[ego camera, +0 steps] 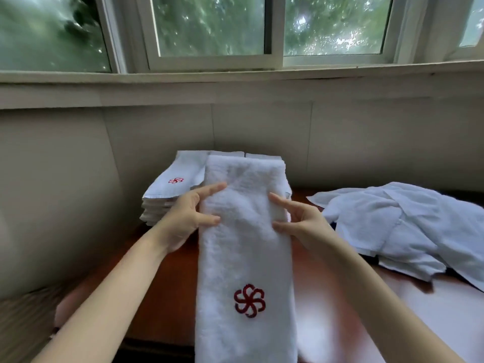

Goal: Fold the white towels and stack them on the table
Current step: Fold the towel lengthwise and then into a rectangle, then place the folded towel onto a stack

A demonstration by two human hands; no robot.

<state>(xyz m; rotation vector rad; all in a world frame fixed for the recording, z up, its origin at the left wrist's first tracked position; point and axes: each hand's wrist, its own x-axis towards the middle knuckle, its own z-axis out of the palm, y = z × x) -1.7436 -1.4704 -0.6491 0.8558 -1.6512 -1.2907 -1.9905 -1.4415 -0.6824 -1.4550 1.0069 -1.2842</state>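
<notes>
A long white towel (246, 247) with a red flower emblem lies lengthwise down the middle of the table, folded into a narrow strip that hangs over the near edge. My left hand (187, 218) grips its left edge and my right hand (298, 218) grips its right edge, both near the strip's middle. Behind it on the left stands a stack of folded white towels (167, 189) with the same red emblem on top. The strip's far end covers part of that stack.
A heap of unfolded white towels (408, 226) lies on the right of the reddish-brown table (167, 297). A beige wall and a window sill run close behind the stack. Something striped shows at the lower left (23, 323).
</notes>
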